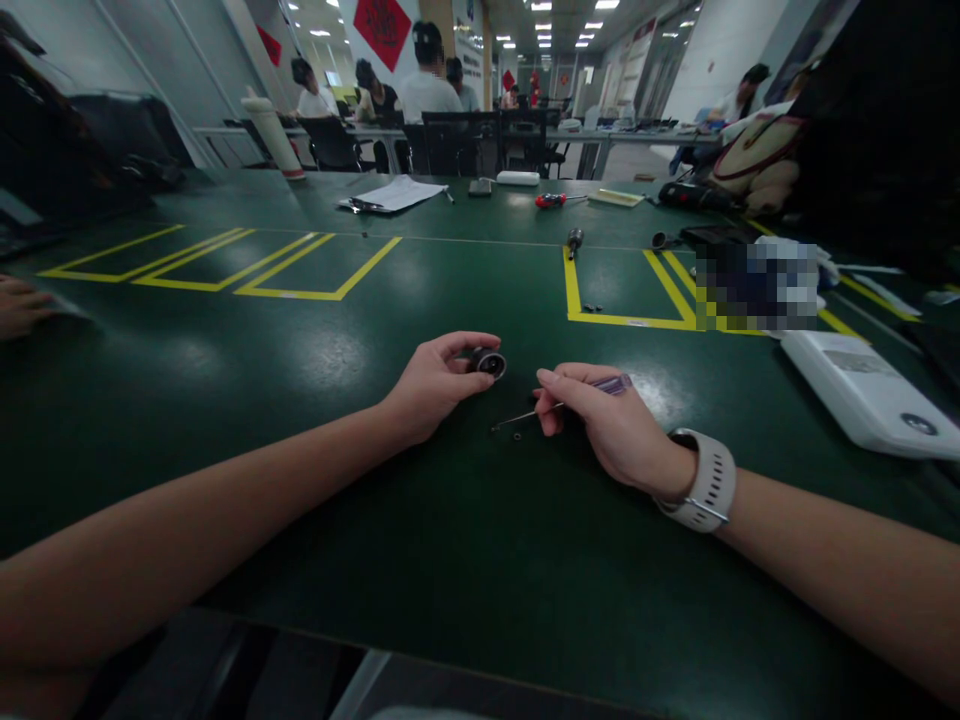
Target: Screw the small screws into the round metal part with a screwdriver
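My left hand (435, 385) pinches a dark, round metal part (489, 363) between thumb and fingers, its hollow face turned toward me and to the right. In my right hand (600, 415) is a thin screwdriver (611, 384) with a clear purple handle. Its shaft slants down to the left, and the tip is close to the tabletop, apart from the metal part. Whether a tiny piece clings to the tip I cannot tell. Just right of the tip, a small dark ring (517, 436) lies on the green table (420, 560).
Yellow tape outlines (630, 322) mark the table. Farther back are metal fittings (575, 240), a red screwdriver (551, 200) and a clipboard with paper (397, 193). A white device (862, 390) sits at the right. Another person's hand (22, 305) rests at the left edge.
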Motion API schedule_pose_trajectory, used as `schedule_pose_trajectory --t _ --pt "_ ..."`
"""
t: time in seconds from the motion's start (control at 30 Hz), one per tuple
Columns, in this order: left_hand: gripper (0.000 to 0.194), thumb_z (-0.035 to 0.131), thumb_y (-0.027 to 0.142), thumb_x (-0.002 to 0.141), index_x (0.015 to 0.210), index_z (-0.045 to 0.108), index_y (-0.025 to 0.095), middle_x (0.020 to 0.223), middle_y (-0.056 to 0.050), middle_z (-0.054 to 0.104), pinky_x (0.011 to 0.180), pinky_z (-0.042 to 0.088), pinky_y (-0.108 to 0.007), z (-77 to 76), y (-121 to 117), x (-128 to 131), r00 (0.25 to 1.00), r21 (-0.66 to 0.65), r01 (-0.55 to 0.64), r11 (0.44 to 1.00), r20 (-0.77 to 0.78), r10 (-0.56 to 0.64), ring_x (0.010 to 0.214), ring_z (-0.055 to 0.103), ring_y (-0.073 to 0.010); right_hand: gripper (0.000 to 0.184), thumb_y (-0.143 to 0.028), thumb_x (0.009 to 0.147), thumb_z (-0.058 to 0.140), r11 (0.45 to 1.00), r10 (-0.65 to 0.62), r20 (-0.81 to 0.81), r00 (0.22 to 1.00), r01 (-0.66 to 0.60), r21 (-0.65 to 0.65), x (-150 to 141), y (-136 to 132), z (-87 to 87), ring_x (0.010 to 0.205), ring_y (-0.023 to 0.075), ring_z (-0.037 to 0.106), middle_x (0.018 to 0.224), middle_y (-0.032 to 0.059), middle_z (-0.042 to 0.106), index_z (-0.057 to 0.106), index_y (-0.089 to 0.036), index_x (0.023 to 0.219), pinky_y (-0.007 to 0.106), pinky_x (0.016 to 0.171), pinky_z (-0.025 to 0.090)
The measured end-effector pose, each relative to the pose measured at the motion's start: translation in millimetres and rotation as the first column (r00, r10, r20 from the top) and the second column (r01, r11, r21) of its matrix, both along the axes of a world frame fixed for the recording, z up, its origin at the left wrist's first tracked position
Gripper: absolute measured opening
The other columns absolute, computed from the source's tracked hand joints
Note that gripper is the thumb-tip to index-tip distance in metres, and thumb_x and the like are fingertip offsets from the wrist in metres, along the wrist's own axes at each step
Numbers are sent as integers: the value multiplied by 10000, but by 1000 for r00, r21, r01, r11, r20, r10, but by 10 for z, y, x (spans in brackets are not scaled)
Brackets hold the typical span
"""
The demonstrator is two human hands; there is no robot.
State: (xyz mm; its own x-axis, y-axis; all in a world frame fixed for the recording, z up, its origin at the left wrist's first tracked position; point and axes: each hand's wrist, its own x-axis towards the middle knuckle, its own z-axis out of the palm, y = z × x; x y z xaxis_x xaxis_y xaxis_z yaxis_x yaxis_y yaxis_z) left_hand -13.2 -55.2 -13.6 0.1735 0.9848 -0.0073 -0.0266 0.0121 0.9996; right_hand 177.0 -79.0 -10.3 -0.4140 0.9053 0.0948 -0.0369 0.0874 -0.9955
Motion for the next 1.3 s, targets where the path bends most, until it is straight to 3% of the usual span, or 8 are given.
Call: schedule_pose_trajectory --t 0.33,0.47,0.6,0.77,0.97,1.13,1.3 --pt "387 688 60 606 975 605 145 972 -43 642 882 452 -363 -15 4 0 1000 29 4 1000 11 -5 870 626 -164 312 -354 849 522 999 15 28 999 -16 34 17 6 -11 513 93 498 534 -31 542 584 -165 609 242 544 400" --pt "374 691 37 588 922 564 146 1018 -43 613 887 449 -368 -11 2 9 999 54 -11 998 33 9 876 623 -160 325 -343 867 485 992 4 184 983 -28 124 27 -32 84 509 98 507 529 -26 541 585 -160 617 237 518 399" --pt "395 689 13 579 924 552 149 1009 -39 609 894 443 -372 -20 4 17 1000 85 4 996 25 -6 879 616 -157 339 -288 870 471 971 -91 399 913 -8 241 -30 -103 251 463 82 476 487 -30 528 578 -153 578 215 461 350" --pt "386 717 60 604 945 557 145 1018 -47 616 933 427 -369 -23 9 19 998 103 18 995 54 -24 956 595 -172 319 -283 851 483 970 -131 497 858 7 243 -153 -118 382 432 76 456 464 -38 514 573 -155 573 207 417 314" --pt "370 716 136 653 991 567 157 1023 -46 617 918 452 -392 31 -18 57 991 64 5 998 132 -14 996 583 -199 315 -285 869 462 968 -125 444 887 11 252 -125 -131 302 451 76 463 508 -36 531 573 -156 604 203 432 341" --pt "340 710 147 657 981 606 138 1026 -59 637 950 433 -386 89 -55 93 987 30 15 999 162 -20 1010 589 -203 321 -291 893 454 909 -147 320 936 0 418 -41 -190 169 558 97 537 590 -13 574 567 -160 623 227 545 406" --pt "315 701 150 644 956 659 159 974 -48 674 914 457 -371 77 -43 74 988 30 7 1000 154 -12 935 624 -189 229 -271 894 461 762 -309 250 918 82 642 -26 -183 135 645 123 531 681 9 575 558 -178 709 266 628 417"
